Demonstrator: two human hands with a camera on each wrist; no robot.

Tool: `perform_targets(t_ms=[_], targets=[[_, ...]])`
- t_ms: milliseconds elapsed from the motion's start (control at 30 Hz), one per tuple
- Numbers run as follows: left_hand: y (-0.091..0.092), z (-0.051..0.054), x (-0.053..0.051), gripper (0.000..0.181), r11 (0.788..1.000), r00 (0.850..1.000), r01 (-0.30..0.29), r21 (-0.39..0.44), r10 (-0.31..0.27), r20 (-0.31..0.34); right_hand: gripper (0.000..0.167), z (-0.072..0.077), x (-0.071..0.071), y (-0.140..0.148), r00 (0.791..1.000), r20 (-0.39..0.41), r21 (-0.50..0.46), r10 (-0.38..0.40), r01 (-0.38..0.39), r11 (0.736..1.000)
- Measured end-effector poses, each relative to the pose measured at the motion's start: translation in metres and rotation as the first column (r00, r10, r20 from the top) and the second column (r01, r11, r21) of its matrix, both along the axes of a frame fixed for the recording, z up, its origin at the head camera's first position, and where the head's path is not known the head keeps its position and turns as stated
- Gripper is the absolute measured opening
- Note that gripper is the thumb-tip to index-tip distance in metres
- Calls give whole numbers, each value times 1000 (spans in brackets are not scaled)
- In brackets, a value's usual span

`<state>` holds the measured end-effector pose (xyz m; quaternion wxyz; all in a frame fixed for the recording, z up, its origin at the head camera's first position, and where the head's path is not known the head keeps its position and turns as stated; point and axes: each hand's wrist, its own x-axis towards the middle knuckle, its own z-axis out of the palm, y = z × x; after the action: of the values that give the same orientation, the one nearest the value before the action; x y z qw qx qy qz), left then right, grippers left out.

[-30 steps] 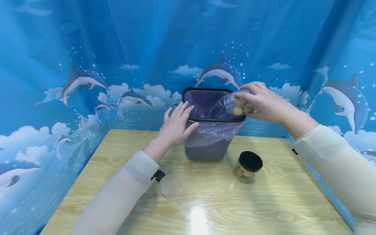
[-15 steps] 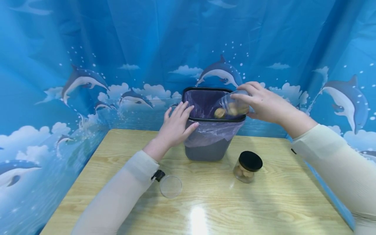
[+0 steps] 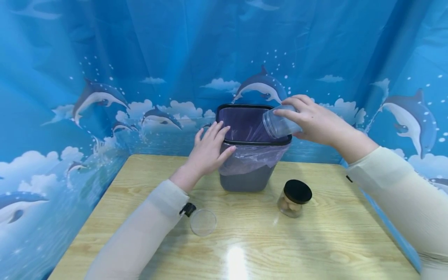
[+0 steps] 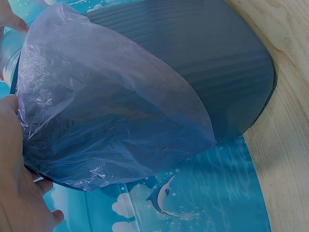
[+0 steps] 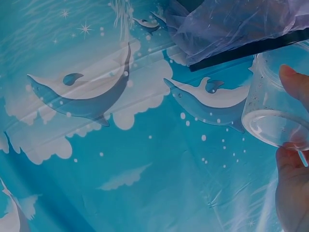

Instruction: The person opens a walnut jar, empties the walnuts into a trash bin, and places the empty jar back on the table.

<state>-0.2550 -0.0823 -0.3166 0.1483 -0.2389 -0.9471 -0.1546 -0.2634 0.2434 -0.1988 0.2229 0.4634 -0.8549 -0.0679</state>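
Observation:
My right hand grips a clear plastic jar, tilted mouth-down over the right side of a grey trash bin. No contents show inside the jar; in the right wrist view only crumbs cling to its wall. A purple plastic liner folds over the bin's black rim. My left hand rests at the bin's left rim, fingers extended and thumb on the liner at the front. Whatever lies at the bottom of the bin is hidden from view.
A second jar with a black lid, holding round cookies, stands on the wooden table right of the bin. A clear round lid lies near the left sleeve. A blue dolphin-print curtain hangs behind.
The right hand has tipped the jar further down. Round cookies have slid out of it into the bin, leaving none visible in the jar. The left hand has stayed put.

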Motion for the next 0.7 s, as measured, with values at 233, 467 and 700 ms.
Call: perform_targets(t_ms=[233,467,700], targets=[[0,-1,0,74,1000,1000,0,4,0,-7,88,3,2,-1,1000,-14,10,-14,14,1000],[-1,0,0,74,1000,1000,-1,2,1,-13,87,3,3,1,999,-52,-5,9,-9,1000],[-1,1,1,75,1000,1000,-5,-13,5,-5,87,0,7,0,998,-42,103,-36,40,994]])
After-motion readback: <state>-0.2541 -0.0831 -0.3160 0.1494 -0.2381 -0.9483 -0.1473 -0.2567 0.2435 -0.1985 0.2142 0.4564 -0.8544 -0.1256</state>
